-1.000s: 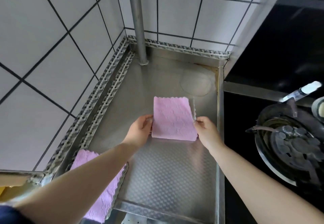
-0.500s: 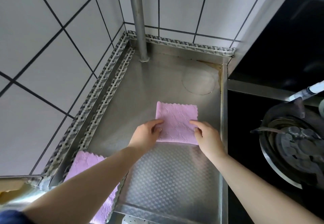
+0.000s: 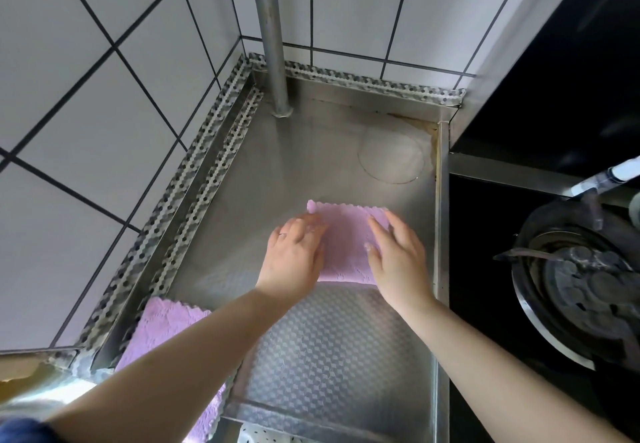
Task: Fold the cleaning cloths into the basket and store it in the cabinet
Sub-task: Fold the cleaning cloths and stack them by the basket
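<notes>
A folded pink cleaning cloth point(image 3: 346, 241) lies flat on the steel counter point(image 3: 311, 151). My left hand point(image 3: 294, 259) rests palm down on its left side, fingers spread. On its right side my right hand point(image 3: 394, 255) presses down the same way. Neither hand grips the cloth. A second pink cloth point(image 3: 166, 328) lies at the counter's near left corner, partly hidden under my left forearm. No basket or cabinet shows.
White tiled walls close the counter on the left and at the back. A metal pipe point(image 3: 272, 34) rises from the back of the counter. A gas burner point(image 3: 581, 286) sits to the right, below the counter's raised edge. The front of the counter is embossed metal point(image 3: 332, 349).
My hands slid from the cloth's near corners onto its top, flattening out. The cloth looks shorter front to back than one second ago. The view tilted slightly.
</notes>
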The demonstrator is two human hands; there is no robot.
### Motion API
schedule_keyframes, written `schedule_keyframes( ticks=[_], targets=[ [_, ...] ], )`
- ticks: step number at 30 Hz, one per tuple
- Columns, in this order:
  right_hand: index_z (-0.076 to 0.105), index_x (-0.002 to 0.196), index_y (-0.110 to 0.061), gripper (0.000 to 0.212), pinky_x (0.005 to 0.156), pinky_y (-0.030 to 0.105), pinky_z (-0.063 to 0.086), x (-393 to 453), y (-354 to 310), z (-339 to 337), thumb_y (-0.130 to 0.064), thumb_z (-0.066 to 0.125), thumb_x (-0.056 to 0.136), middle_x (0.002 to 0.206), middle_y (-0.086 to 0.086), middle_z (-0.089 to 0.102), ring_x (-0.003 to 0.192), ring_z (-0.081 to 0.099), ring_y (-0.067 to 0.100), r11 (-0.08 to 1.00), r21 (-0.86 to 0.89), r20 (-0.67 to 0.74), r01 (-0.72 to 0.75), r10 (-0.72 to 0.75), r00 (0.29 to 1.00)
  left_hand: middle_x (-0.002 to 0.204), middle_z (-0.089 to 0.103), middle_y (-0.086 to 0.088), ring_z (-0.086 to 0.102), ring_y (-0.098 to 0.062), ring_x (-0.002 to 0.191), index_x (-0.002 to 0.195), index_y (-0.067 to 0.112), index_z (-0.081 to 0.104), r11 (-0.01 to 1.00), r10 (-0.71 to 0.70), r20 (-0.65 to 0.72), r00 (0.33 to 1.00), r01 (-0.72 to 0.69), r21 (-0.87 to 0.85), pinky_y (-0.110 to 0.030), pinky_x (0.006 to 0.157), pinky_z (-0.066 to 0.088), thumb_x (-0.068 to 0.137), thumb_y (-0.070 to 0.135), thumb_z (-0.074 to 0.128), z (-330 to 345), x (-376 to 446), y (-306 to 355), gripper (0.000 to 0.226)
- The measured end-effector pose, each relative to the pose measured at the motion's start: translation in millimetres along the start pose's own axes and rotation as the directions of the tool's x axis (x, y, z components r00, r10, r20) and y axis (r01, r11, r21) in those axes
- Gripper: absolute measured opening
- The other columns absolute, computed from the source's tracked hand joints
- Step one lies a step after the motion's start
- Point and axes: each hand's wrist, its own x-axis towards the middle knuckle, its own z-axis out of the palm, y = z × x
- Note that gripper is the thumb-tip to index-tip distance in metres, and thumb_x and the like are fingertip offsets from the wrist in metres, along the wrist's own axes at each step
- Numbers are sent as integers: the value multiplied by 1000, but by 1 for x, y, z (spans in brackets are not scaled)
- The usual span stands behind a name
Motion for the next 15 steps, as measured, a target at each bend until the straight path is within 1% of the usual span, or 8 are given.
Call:
schedule_keyframes(
  ticks=[2,4,6,7,9,11,13,15],
  targets=[
    [64,119,-9,45,93,47,48,11,-17,10,-26,44,81,131,16,56,118,55,32,993,-91,110,75,-64,992,127,61,-8,56,-27,121,118,10,64,992,80,40,996,-84,93,-51,99,42,82,23,44,6,10,8,44],
    [61,122,-8,54,96,59,43,20,-28,23,-36,55,76,134,14,55,125,52,32,985,-145,256,89,-49,965,143,47,-5,40,-21,135,134,10,51,987,42,237,971,-77,143,-51,111,29,83,38,57,9,21,14,59],
    [51,134,-11,73,106,62,29,20,-30,32,-51,57,73,144,11,46,135,40,30,977,-196,371,87,-8,929,157,16,0,10,-16,147,150,12,19,978,-19,405,914,-67,197,-49,118,6,88,56,39,13,24,13,78],
    [44,139,-14,72,109,61,23,18,-28,36,-53,42,79,149,9,39,140,32,27,974,-214,385,71,17,923,159,4,0,-1,-15,147,151,14,8,970,-46,435,899,-64,236,-48,118,0,92,52,23,15,24,12,72],
    [40,142,-21,67,108,60,23,12,-22,39,-51,18,86,152,3,34,142,28,21,969,-245,392,28,73,917,160,-7,1,-8,-13,146,151,17,-4,952,-79,426,901,-58,299,-47,118,-4,93,42,0,19,22,8,63],
    [47,138,-23,63,103,63,30,8,-14,38,-51,24,87,148,4,41,138,37,21,960,-281,369,11,98,924,159,-10,1,-9,-14,146,150,17,-8,956,-96,408,908,-30,292,-47,118,-5,82,43,-15,22,19,4,73],
    [40,142,-23,67,107,62,22,7,-3,38,-56,24,86,153,4,33,142,28,21,950,-312,362,15,104,927,159,-12,0,-11,-15,146,150,17,-10,965,-100,390,915,-6,261,-46,118,-6,87,47,-9,24,19,-1,69],
    [26,148,-24,73,111,61,11,3,7,36,-60,18,85,158,4,18,146,14,20,950,-311,366,8,112,924,158,-15,0,-14,-15,145,149,17,-13,968,-106,397,912,4,250,-45,118,-7,97,45,8,23,20,-2,63]
  ],
)
